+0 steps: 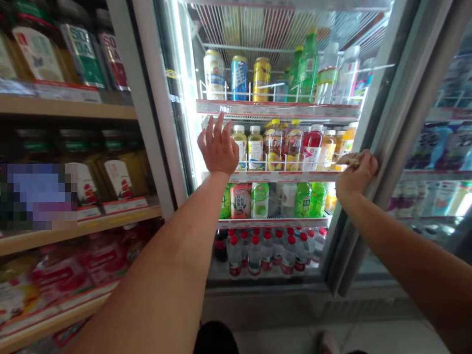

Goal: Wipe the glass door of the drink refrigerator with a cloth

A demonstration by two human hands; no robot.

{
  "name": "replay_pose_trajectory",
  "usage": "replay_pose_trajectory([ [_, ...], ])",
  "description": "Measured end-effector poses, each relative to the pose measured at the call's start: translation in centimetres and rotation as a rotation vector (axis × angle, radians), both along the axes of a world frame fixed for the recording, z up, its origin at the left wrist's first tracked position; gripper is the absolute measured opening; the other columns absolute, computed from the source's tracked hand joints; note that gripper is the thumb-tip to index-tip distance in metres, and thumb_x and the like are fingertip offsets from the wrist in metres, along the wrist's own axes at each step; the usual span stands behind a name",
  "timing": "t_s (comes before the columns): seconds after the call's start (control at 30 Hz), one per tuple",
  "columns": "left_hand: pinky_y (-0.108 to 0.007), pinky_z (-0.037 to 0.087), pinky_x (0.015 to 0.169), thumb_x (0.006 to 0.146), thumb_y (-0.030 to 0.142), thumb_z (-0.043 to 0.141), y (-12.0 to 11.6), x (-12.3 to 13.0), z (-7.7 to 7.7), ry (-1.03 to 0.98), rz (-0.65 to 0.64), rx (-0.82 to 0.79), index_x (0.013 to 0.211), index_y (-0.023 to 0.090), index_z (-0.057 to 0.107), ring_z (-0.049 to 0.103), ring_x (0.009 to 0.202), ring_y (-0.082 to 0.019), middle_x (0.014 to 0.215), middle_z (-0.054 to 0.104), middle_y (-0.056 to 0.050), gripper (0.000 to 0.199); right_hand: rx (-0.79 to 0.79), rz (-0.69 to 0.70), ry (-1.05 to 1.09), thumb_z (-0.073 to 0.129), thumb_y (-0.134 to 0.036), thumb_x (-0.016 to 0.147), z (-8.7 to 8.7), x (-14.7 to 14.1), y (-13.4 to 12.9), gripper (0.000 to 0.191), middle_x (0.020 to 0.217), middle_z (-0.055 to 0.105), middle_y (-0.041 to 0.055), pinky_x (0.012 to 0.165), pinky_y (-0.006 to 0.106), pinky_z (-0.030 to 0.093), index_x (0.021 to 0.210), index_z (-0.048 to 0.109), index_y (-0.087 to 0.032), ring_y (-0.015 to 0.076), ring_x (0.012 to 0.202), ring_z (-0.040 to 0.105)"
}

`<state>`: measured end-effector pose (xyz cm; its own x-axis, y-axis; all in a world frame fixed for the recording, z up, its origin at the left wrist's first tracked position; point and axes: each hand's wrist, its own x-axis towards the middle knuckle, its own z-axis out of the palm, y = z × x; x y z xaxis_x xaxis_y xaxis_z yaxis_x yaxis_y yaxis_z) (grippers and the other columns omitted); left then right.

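My left hand (220, 147) is raised in front of a lit drinks fridge, at the height of its middle bottle shelf (258, 176). Its fingers are apart and it holds nothing; whether it touches the glass I cannot tell. On the right, my right hand (356, 174) is closed on a crumpled pale cloth (350, 159), beside the grey metal door frame (393, 132). The cloth could also be paper. Behind the hands stand tea bottles (255, 147), a red-drink bottle (312, 147) and a gold can (261, 78).
Green cartons (260, 200) fill a lower shelf, with red-capped water bottles (254, 255) at the bottom. Wooden shelves (66, 105) with large bottles flank the fridge on the left. A second glass-fronted fridge (437, 172) is on the right. Tiled floor (265, 339) lies below.
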<state>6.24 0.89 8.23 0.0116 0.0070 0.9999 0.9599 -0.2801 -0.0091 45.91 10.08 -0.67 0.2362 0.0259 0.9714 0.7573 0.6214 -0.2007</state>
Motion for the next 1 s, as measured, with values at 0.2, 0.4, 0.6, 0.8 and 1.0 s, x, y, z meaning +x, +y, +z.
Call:
replay_pose_trajectory([
  [0.2,-0.057,0.021,0.126,0.09,0.022,0.05,-0.2,0.0,0.1,0.001,0.0,-0.009,0.145,0.026,0.053,0.029,0.156,-0.028,0.162,0.044,-0.007,0.055,0.048,-0.014,-0.048,0.037,-0.016,0.098,4.9,-7.4,-2.3,0.06,0.155,0.046,0.0112,0.125,0.059,0.033,0.156,0.046,-0.026,0.0319,0.15,0.038],
  [0.4,-0.058,0.021,0.126,0.09,0.022,0.05,-0.3,0.1,0.0,-0.008,-0.006,-0.012,0.143,0.026,0.054,0.031,0.155,-0.028,0.161,0.046,-0.007,0.054,-0.005,0.015,-0.633,0.041,-0.013,0.102,0.6,-11.7,-6.6,0.06,0.155,0.054,0.0054,0.125,0.057,0.036,0.159,0.04,-0.033,0.0283,0.154,0.036],
  [0.6,-0.056,0.022,0.127,0.092,0.02,0.046,-0.5,0.3,0.0,-0.014,0.021,-0.028,0.144,0.025,0.053,0.029,0.156,-0.026,0.161,0.045,-0.007,0.053,-0.002,0.067,-0.556,0.044,-0.013,0.1,4.6,-15.5,-6.9,0.059,0.156,0.053,0.003,0.126,0.056,0.034,0.156,0.047,-0.032,0.0284,0.154,0.035],
  [0.8,-0.054,0.019,0.129,0.093,0.02,0.046,-0.7,0.4,-0.1,-0.027,0.013,-0.047,0.144,0.025,0.054,0.028,0.156,-0.024,0.161,0.045,-0.005,0.052,0.023,0.11,-0.518,0.042,-0.014,0.101,4.3,-19.3,-7.3,0.061,0.155,0.054,0.002,0.126,0.057,0.034,0.158,0.042,-0.036,0.0295,0.154,0.035],
  [1.0,-0.053,0.016,0.13,0.094,0.02,0.047,-0.8,0.3,-0.1,-0.036,-0.015,-0.061,0.146,0.025,0.052,0.025,0.158,-0.024,0.162,0.044,-0.004,0.052,-0.016,0.132,-0.489,0.04,-0.008,0.097,7.2,-21.7,-7.1,0.067,0.156,0.052,-0.0009,0.126,0.056,0.032,0.157,0.042,-0.037,0.0277,0.155,0.034],
])
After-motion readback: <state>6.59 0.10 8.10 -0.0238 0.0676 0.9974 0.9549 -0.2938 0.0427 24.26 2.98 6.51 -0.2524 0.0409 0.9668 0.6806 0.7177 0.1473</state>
